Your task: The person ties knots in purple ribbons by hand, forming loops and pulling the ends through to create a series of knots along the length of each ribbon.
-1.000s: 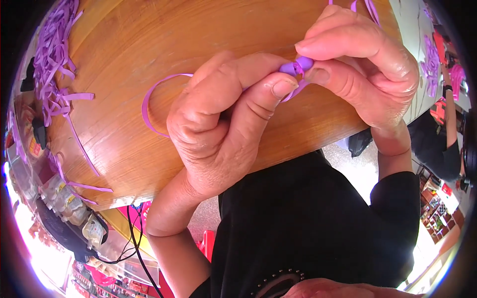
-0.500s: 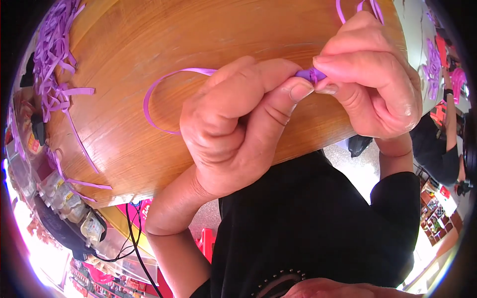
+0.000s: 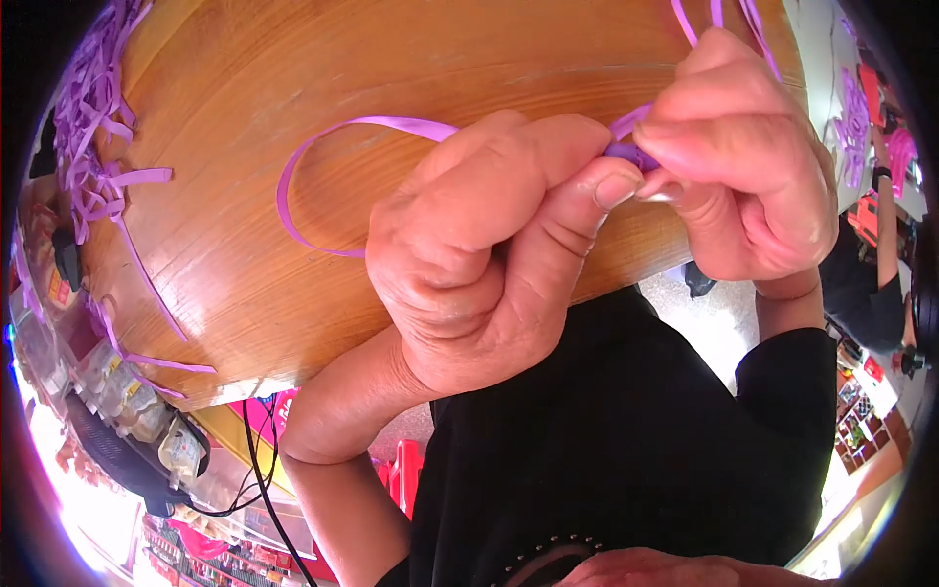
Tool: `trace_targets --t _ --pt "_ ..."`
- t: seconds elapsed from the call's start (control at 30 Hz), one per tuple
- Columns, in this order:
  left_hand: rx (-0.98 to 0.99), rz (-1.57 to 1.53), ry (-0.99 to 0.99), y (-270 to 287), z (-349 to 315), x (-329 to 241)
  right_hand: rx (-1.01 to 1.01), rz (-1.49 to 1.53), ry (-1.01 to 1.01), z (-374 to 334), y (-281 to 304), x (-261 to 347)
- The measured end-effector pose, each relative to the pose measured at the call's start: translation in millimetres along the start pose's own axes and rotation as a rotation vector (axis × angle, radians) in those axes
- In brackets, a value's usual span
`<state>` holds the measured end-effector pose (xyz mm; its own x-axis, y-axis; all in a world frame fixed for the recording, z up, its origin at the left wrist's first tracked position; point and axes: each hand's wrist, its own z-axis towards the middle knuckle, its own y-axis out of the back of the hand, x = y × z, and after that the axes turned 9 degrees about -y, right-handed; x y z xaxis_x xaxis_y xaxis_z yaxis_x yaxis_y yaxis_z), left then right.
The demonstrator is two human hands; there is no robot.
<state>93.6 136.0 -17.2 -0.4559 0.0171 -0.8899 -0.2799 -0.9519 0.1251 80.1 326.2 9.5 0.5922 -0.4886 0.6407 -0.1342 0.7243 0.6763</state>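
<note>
Pinching purple tubular piece [image 3: 629,153] between thumbs and forefingers, left hand [image 3: 479,245] and right hand [image 3: 748,171] shifted rightward since second ago; fingers curled, fingertips nearly meeting over wooden table [image 3: 235,147].

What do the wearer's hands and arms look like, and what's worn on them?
The left hand and right hand are bare, with no gloves, rings or wristbands visible. The forearms emerge uncovered from short black sleeves.

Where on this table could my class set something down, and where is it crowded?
Bare table stretches between the ribbon pile and the ribbon loop, and beyond the loop and left hand. Crowded: the left edge, and upper right, where strands show past the right hand.
</note>
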Motion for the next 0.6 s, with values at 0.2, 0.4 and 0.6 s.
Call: trace_targets --t 0.2,0.4,0.6 --pt "-0.089 -0.264 0.236 -0.5 -5.7 1.8 -0.129 0.308 -0.012 6.3 -15.7 -9.7" --pt "0.047 0.071 0.001 2.9 5.4 -0.6 0.265 -0.172 -0.077 25.0 18.7 13.3" --pt "0.095 0.135 -0.036 8.2 4.7 0.9 0.028 0.189 0.003 13.4 1.1 -10.5"
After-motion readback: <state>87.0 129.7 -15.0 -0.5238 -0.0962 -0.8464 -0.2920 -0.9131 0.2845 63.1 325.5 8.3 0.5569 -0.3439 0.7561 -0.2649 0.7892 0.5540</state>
